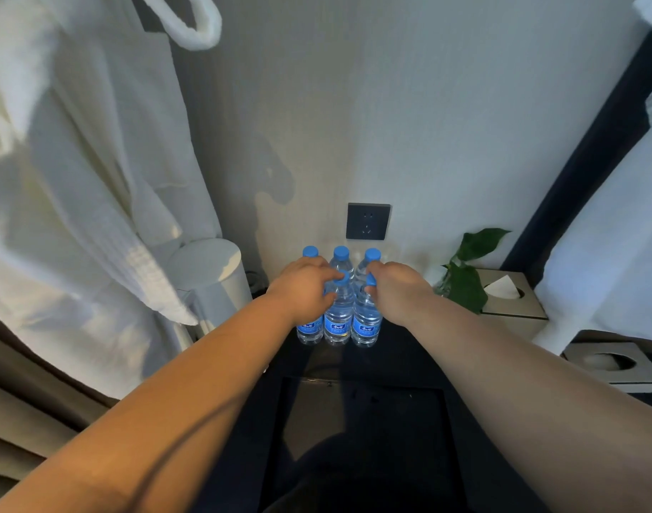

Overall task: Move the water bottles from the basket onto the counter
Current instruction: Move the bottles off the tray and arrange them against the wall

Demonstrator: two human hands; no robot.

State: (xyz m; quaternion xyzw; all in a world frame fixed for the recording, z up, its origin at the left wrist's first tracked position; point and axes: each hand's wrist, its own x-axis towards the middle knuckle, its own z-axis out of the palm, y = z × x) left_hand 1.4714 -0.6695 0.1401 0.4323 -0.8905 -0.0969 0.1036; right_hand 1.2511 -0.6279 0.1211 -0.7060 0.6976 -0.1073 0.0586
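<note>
Grips middle front bottle (338, 316) at the neck with left hand (302, 286); pinches right front bottle (367, 320) at the cap with right hand (394, 286); stands both upright on counter (398, 338), just before back row (341, 252) of three; shows no basket; judged nearly done, release pending; clear plastic, blue caps, blue labels.

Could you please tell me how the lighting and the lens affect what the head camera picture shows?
Head view: the wide-angle lens bows the dark frame at right and stretches both forearms; a soft shadow lies on the wall above and left of the bottles; the dark counter shows almost no detail; the bathrobe at left looks bright and slightly soft.
</note>
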